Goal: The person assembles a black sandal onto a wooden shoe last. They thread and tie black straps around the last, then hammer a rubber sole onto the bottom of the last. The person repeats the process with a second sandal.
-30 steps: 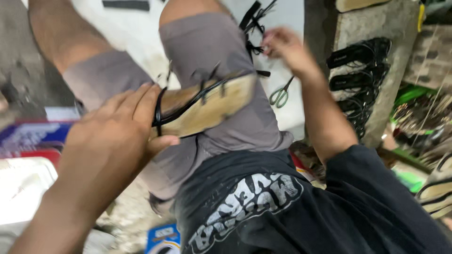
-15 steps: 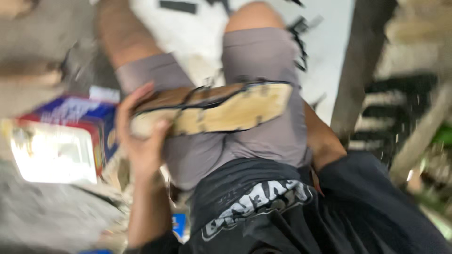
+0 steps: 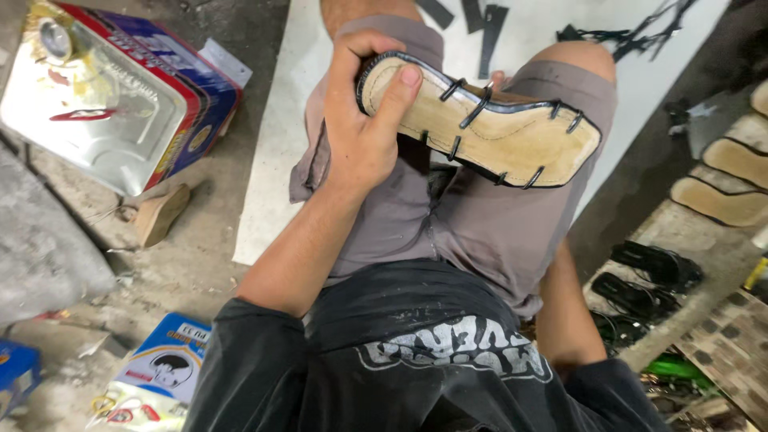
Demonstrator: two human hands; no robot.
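While your left hand (image 3: 360,136) clamps the heel of the strapped sandal sole (image 3: 480,124) over your lap at upper centre, you seem to be checking the straps; your right hand is hidden, grip unknowable, so bring it up to work them

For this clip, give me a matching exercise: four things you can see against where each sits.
Things:
1. sandal sole
2. metal tin
3. black strap pieces
4. bare soles

Places:
A. on the white sheet by the knees
B. lying on the floor, upper left
C. held in the left hand over the lap
D. lined up on the ledge at right

Pairs: 1-C, 2-B, 3-A, 4-D
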